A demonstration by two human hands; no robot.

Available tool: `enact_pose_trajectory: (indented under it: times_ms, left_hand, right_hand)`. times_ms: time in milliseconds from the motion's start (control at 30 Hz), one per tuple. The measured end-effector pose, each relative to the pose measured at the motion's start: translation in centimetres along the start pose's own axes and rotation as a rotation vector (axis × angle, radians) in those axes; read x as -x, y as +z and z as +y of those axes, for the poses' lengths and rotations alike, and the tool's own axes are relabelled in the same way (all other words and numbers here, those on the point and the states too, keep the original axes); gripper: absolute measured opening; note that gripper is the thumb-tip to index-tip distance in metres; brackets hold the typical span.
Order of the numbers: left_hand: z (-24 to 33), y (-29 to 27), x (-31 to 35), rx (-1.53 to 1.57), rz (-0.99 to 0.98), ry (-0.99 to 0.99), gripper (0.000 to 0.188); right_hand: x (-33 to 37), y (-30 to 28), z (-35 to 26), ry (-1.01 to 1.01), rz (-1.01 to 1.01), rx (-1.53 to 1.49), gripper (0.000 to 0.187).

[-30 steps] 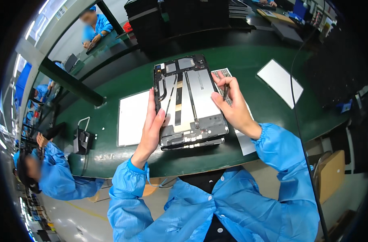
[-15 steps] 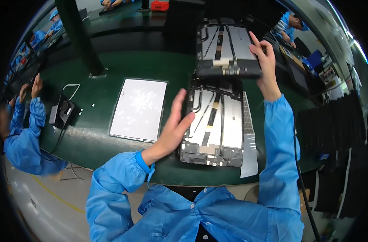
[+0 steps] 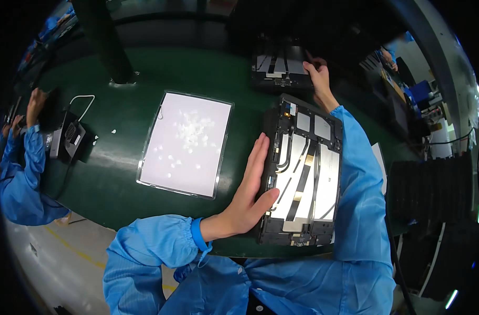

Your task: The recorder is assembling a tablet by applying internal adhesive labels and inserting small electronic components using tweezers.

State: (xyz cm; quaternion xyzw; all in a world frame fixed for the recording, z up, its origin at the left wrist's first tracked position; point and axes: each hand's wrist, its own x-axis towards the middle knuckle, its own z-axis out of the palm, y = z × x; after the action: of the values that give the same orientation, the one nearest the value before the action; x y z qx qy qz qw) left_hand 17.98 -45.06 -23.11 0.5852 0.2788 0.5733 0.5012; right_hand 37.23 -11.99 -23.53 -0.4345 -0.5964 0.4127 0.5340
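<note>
An opened tablet [image 3: 302, 173] lies near the front edge of the green workbench, its silver inner plates, dark ribbon cables and black frame facing up. It seems to sit on a stack of similar units. My left hand [image 3: 247, 197] rests flat along its left side, fingers stretched and thumb over the edge. Farther back, my right hand [image 3: 319, 79] grips the right edge of a second opened tablet [image 3: 281, 63], thumb on top and the other fingers partly hidden. My right forearm crosses beside the near tablet and covers part of its right edge.
Left of the tablets lies a white sheet in a clear-edged tray [image 3: 161, 157], scattered with small translucent pieces. A dark metal post [image 3: 105, 44] rises from the workbench [image 3: 113, 194]. At far left, another person's hands [image 3: 35, 107] are near a small boxy device [image 3: 71, 139] with a cable.
My right hand has carried the second tablet farther back, away from the near one. My left hand stays at the near tablet's left side. The whole view has shifted.
</note>
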Motion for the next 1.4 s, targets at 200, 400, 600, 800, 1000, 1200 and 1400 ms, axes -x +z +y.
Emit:
enact_pose_trajectory:
  times_ms: [200, 400, 600, 800, 1000, 1200, 1400]
  left_hand:
    - [0.3, -0.1, 0.0, 0.013, 0.004, -0.02, 0.081]
    - [0.0, -0.5, 0.1, -0.025, 0.009, -0.039, 0.079]
    - [3.6, -1.8, -1.2, -0.322, 0.245, 0.576, 0.064]
    - [8.2, 7.3, 4.8, -0.471, -0.632, 0.719, 0.023]
    - [-1.0, 16.6, 3.9, -1.011, -0.734, 0.33, 0.046]
    - [-3.3, 17.3, 3.1, -1.075, -0.625, 0.112, 0.056]
    - [-3.2, 18.0, 2.9, -1.087, -0.642, 0.077, 0.06]
  right_hand:
    - [0.8, -0.1, 3.1, -0.15, -0.077, 0.099, 0.031]
    - [1.6, -5.0, -0.5, -0.41, -0.133, 0.326, 0.02]
    - [13.2, -13.2, -7.1, -0.2, -0.099, 0.29, 0.049]
    - [24.7, -18.8, -5.5, -0.059, 0.071, 0.249, 0.036]
    - [29.4, -18.3, -5.3, 0.144, -0.148, 0.015, 0.027]
    - [29.7, -16.8, -5.5, 0.173, -0.21, 0.058, 0.023]
    - [29.5, -17.2, -5.2, 0.167, -0.234, 0.067, 0.025]
